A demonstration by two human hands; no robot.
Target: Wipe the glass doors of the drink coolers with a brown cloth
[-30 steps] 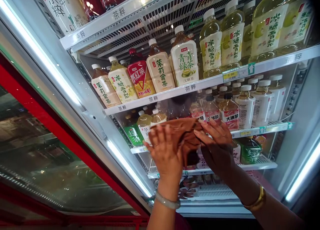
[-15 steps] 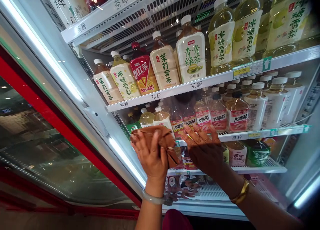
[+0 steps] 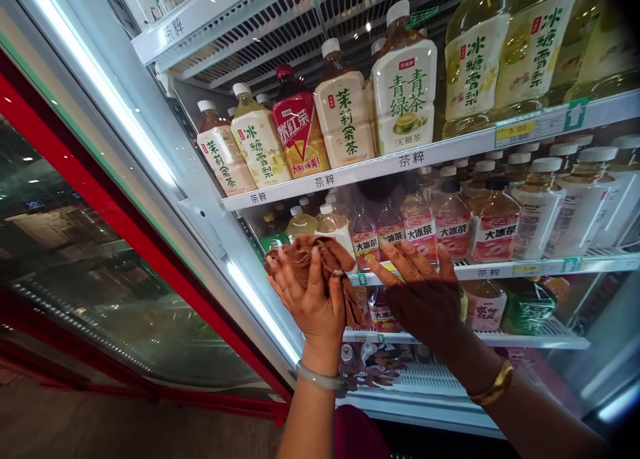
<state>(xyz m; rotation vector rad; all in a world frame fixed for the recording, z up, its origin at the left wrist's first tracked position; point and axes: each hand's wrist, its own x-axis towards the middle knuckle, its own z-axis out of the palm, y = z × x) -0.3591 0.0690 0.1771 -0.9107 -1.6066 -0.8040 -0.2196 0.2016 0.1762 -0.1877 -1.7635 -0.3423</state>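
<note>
My left hand (image 3: 315, 306) presses a crumpled brown cloth (image 3: 310, 252) toward the left end of the shelf with the pink-labelled bottles. The cloth bunches over my fingertips and hangs down beside my thumb. My right hand (image 3: 425, 292) is open, fingers spread and nothing in it, at the front strip (image 3: 490, 271) of that same shelf; whether it touches the strip I cannot tell. Just behind my right fingertips stands a pink-labelled bottle (image 3: 420, 229). A white-capped bottle (image 3: 334, 226) stands behind the cloth, its lower part hidden.
Above, a shelf edge (image 3: 360, 171) carries large tea bottles, including a green tea bottle (image 3: 405, 86) and a red-labelled bottle (image 3: 300, 126). A lower shelf (image 3: 545, 341) holds more bottles. On the left are a light strip (image 3: 255, 306) and a red-framed glass door (image 3: 150, 246).
The shelves and both hands appear a little further right in view. The brown cloth has become more bunched up under my left hand. My right hand stays spread at the shelf front.
</note>
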